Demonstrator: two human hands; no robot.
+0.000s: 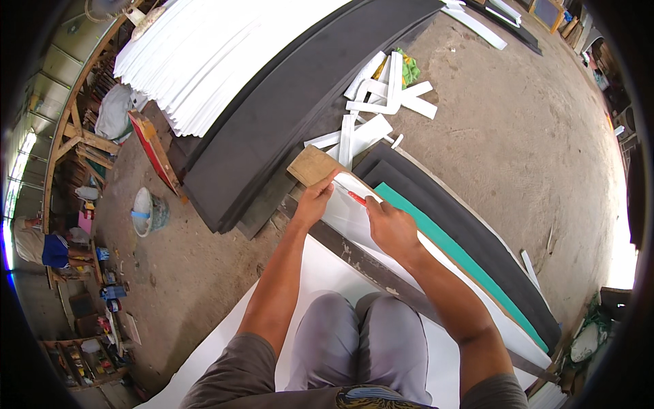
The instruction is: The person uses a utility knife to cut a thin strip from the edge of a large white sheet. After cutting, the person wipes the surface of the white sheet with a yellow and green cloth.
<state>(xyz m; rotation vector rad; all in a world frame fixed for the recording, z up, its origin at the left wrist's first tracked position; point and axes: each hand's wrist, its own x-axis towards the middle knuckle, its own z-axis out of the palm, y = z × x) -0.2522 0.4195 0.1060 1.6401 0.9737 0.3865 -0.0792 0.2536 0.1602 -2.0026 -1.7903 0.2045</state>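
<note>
My right hand [393, 228] is closed around a red-handled cutter knife [355, 198], its tip over a white sheet [337, 213]. My left hand [315, 201] grips the edge of a long wooden board [310, 165] near its far end, just left of the knife. The board lies lengthwise along the white sheet, running toward the lower right. Nearer my knees, a worn grey straight bar [364, 264] stretches roughly parallel to it. My left fingertips are partly hidden.
Stacked black sheets [272, 116] and a pile of white sheets [197, 54] lie ahead. White offcuts [392, 95] are heaped beyond the board. Green sheet [463, 266] and black sheets [443, 211] lie right. A bucket [148, 213] stands left; a person [56, 251] is at far left.
</note>
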